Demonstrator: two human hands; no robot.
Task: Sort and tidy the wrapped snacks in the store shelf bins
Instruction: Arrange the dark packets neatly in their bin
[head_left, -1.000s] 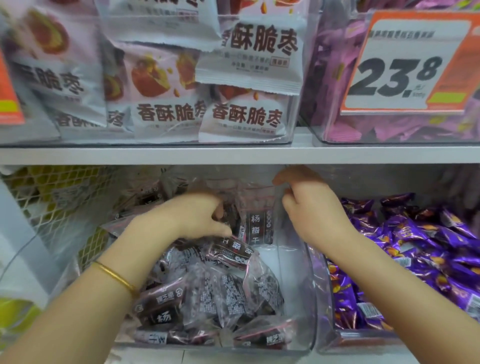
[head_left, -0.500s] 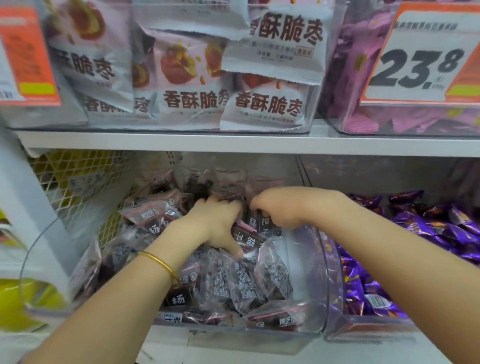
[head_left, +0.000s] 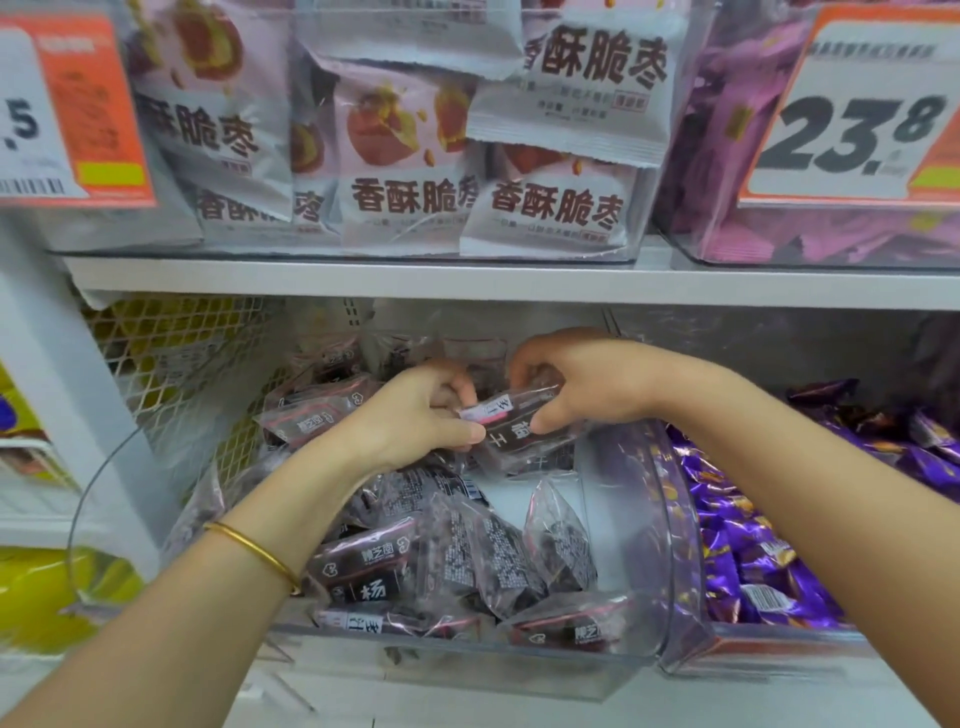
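Moved: the hands have met at the back of the bin. Half a second ago the right hand lay knuckles-up on the heap; now both lift one packet.
Left hand (head_left: 415, 415): thumb and curled fingers pinch the packet's left end.
Right hand (head_left: 587, 384): fingers curl over the right end, with the thumb pressed on the near face.
Dark snack packet (head_left: 519, 423): held just above the heap at the bin's rear middle, slightly tilted, label towards the camera. A second packet may be clamped beneath it; the view is too cluttered to say.
Clear bin (head_left: 670, 519): on the lower shelf, with matching dark packets (head_left: 374, 561) heaped loosely and some resting against the low front wall.
Neighbour: purple wrapped candies (head_left: 779, 545) in the bin just beside, on the right.
Risk, slip: the film looks slick, so if one hand lets go early the packet probably drops back crooked.
Risk, spill: the left forearm crosses the front heap, and dragging it could push packets over the front wall.
Risk, mixing: a wide sweep to the right could tip a packet among the purple candies.
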